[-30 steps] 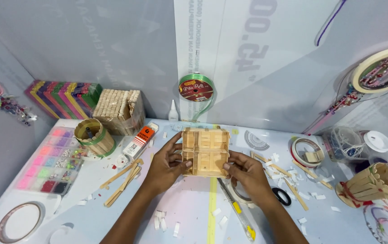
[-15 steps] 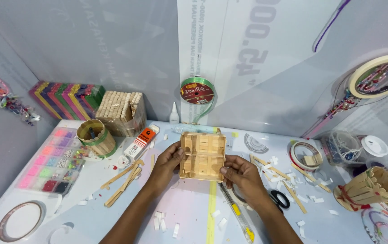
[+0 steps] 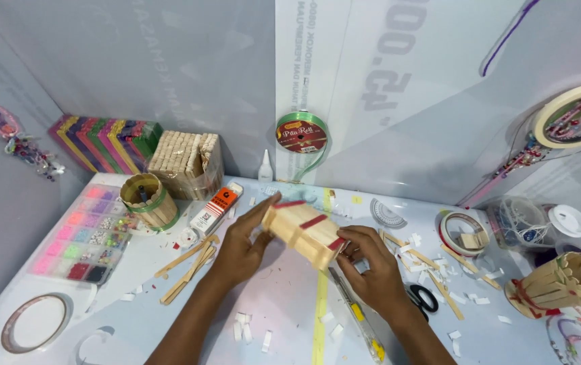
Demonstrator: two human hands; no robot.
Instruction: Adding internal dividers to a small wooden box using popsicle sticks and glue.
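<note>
A small box built of craft sticks (image 3: pixel 304 232), banded with red strips, is held tilted above the white table (image 3: pixel 283 304) between both hands. It is gripped at its left end by the left hand (image 3: pixel 239 247), whose fingers are stretched up along the side and whose thumb is laid under it. Its lower right corner is pinched by the right hand (image 3: pixel 371 270), the fingers curled against the wood.

Just below the box, beside the right hand, a yellow utility knife (image 3: pixel 354 314) is laid along a yellow line on the table, and black-handled scissors (image 3: pixel 425 297) are seen further right of the box. To the left of the box, loose craft sticks (image 3: pixel 189 267) are scattered, with an orange and white tube box (image 3: pixel 214 208) and a round stick-built cup (image 3: pixel 145 199) beyond them. Behind the box, a glue bottle (image 3: pixel 265 167) and a green ribbon spool (image 3: pixel 302 133) are placed against the wall. Far left of the box, a tray of coloured beads (image 3: pixel 84 233) is set.
</note>
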